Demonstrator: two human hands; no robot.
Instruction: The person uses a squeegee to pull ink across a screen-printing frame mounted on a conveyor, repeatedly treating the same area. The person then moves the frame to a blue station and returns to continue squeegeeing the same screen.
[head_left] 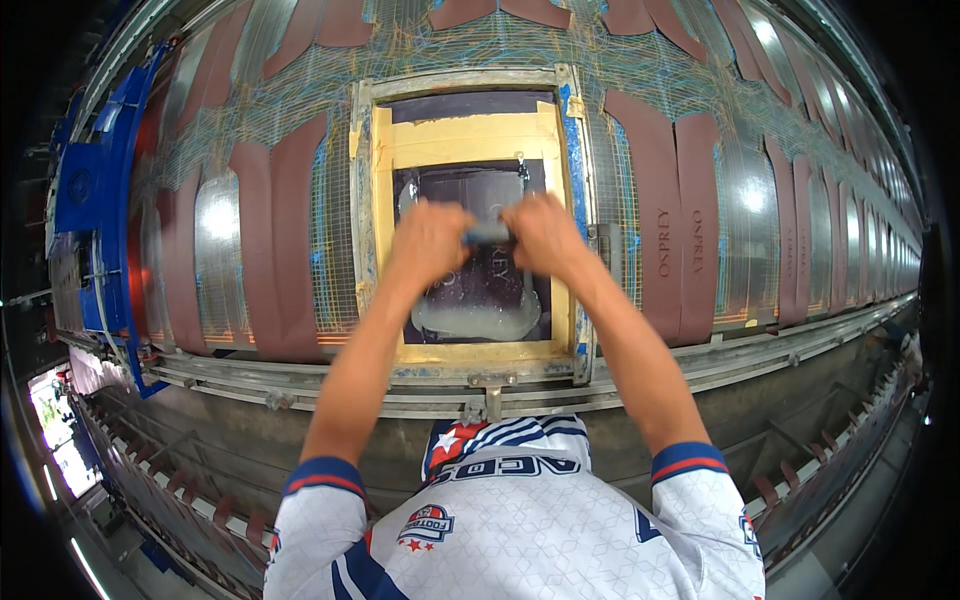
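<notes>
Both my hands are wrapped round a squeegee, whose grey middle shows between them; the rest is under my fingers and blurred. My left hand grips its left side and my right hand its right. The squeegee is over the dark mesh of a screen printing frame, bordered inside with yellow tape. Milky, glossy ink lies in a band along the near edge of the mesh, with smears up both sides. Pale lettering shows faintly through the mesh. Under the frame, the piece being covered is mostly hidden.
Dark red cut pieces lie in rows on the long printing table, some lettered. Coloured lines streak its surface. A metal rail runs along the near edge, with a clamp at the frame. Blue machinery stands at left.
</notes>
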